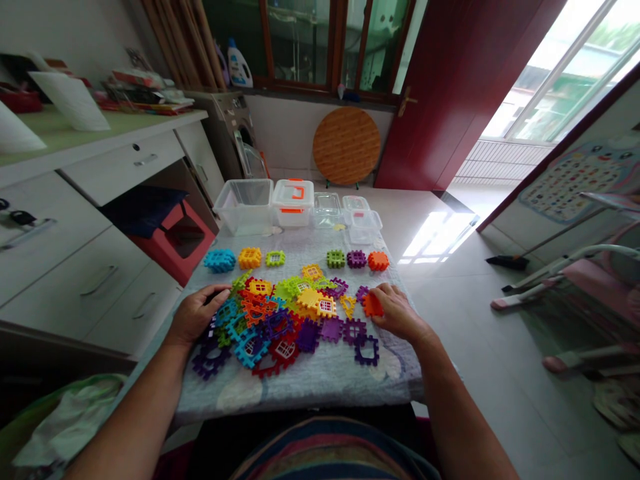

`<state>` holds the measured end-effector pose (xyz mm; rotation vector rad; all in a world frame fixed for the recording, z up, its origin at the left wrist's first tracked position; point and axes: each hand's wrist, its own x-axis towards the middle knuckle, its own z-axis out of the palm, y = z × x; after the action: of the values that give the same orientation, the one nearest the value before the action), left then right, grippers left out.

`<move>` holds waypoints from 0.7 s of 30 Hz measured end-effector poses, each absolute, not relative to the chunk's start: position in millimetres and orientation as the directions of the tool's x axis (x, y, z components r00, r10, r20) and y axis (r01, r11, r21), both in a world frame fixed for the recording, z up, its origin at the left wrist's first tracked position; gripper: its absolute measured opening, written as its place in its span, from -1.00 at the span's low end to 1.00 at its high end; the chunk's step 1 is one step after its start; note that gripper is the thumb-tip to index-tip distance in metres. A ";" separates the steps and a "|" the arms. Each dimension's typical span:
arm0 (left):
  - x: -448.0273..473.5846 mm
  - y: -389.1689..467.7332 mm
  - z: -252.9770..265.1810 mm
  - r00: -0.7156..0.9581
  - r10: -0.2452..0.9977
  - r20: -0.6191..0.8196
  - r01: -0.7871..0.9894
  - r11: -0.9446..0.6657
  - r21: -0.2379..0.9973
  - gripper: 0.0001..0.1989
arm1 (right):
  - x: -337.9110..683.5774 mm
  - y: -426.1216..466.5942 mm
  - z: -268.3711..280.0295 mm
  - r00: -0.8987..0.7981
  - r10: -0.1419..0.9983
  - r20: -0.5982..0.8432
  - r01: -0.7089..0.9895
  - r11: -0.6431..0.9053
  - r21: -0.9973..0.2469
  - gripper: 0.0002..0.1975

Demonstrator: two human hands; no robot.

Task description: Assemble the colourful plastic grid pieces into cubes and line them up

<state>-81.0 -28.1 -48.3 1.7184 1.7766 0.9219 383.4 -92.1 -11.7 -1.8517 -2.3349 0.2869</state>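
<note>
A heap of colourful plastic interlocking building tiles [280, 320] covers the middle of the table; many are notched squares, some with window grids. My left hand [197, 312] rests at the heap's left edge, thumb and fingers apart, next to blue and green tiles. On the right, my right hand [400, 312] grips an orange tile [372, 305] near the tabletop, its fingertips partly hidden. Behind the heap stand sorted stacks: blue tiles [220, 260], yellow-orange tiles [249, 257], lime tiles [275, 258], green tiles [335, 259], purple tiles [357, 259] and orange tiles [379, 260].
Along the table's far edge are an open clear bin [245, 208], a lidded box with orange latches [293, 203] and smaller clear containers [363, 225]. A patterned cloth [320, 390] covers the table. A pink stool [173, 233] and white drawers [100, 267] are at the left.
</note>
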 end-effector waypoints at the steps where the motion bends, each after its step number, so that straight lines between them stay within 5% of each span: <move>1: -81.1 -28.0 -48.3 -0.079 0.991 0.105 0.656 -0.028 0.755 -0.52 | 382.3 -91.7 -11.1 -0.231 0.973 -0.010 0.948 0.223 -0.227 -0.70; 11: -82.1 -26.2 -50.0 -0.066 0.992 0.109 0.658 -0.039 0.752 -0.51 | 418.0 -24.3 24.3 -0.191 0.974 0.125 0.954 0.214 -0.209 -0.55; 21: -82.7 -26.0 -50.0 -0.065 0.990 0.122 0.673 -0.047 0.738 -0.51 | 438.7 51.1 25.3 -0.191 0.977 -0.096 0.974 0.177 -0.141 -0.53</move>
<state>-82.7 -26.0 -50.0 1.7580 1.7775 0.9181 438.7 51.1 25.3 -1.9876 -2.3972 0.2655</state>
